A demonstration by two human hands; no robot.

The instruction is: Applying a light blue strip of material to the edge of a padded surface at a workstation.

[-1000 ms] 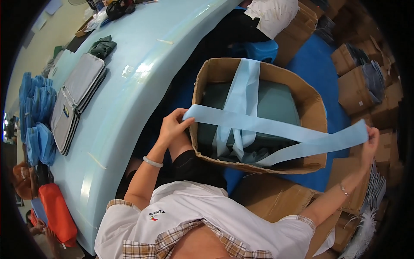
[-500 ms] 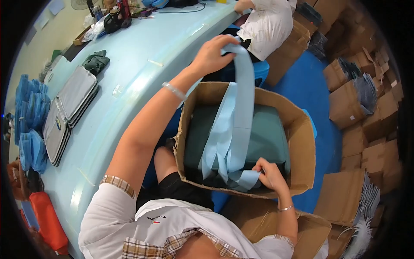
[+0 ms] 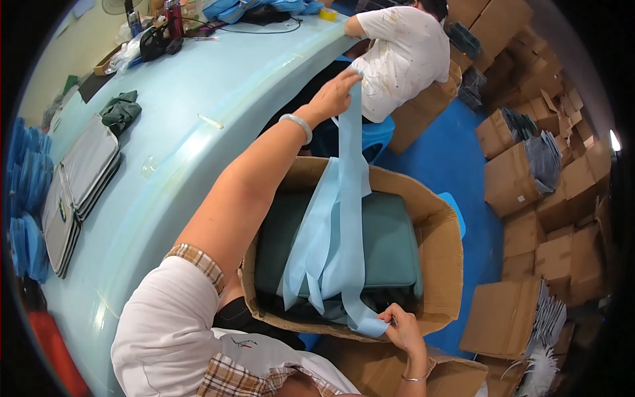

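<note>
A long pale-blue fabric strip [image 3: 350, 198] stretches between my two hands above a cardboard box [image 3: 442, 278]. My left hand [image 3: 335, 94] is raised beyond the box's far rim, its fingers closed on the strip's upper end. Down at the near right rim, my right hand [image 3: 403, 329] pinches the lower end, with a small dark bit at the fingertips that I cannot make out. More loops of the strip hang over the dark green padded fabric pieces [image 3: 390, 238] stacked inside the box. What lies beneath them is hidden.
Left of me runs a long light-blue table [image 3: 178, 106] bearing grey folded fabric cases [image 3: 89, 165] and blue bundles [image 3: 30, 198]. A co-worker in a white shirt [image 3: 403, 53] sits ahead. Stacked cartons [image 3: 509, 311] line the right side; another carton [image 3: 456, 374] stands by my right forearm.
My left hand has risen slightly away from me, drawing the strip tauter and straighter. My right hand keeps its end near the rim. The whole view has shifted a little.
</note>
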